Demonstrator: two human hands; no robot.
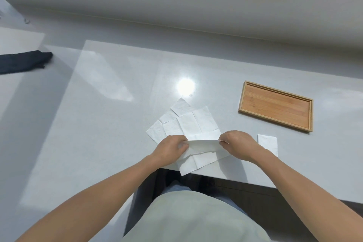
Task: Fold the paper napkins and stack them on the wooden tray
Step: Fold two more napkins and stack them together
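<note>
Counter edge [235, 178]: hands [204, 146] pinching overhanging napkin [202, 156].

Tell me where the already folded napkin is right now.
In the head view the folded napkin lies flat on the table, just right of the right hand and nearer the person than the wooden tray, not on it.

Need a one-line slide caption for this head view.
Both hands, left hand and right hand, pinch a paper napkin mid-fold at the table edge; wooden tray empty.

Four napkins [202, 145], one wooden tray [275, 105]
</note>
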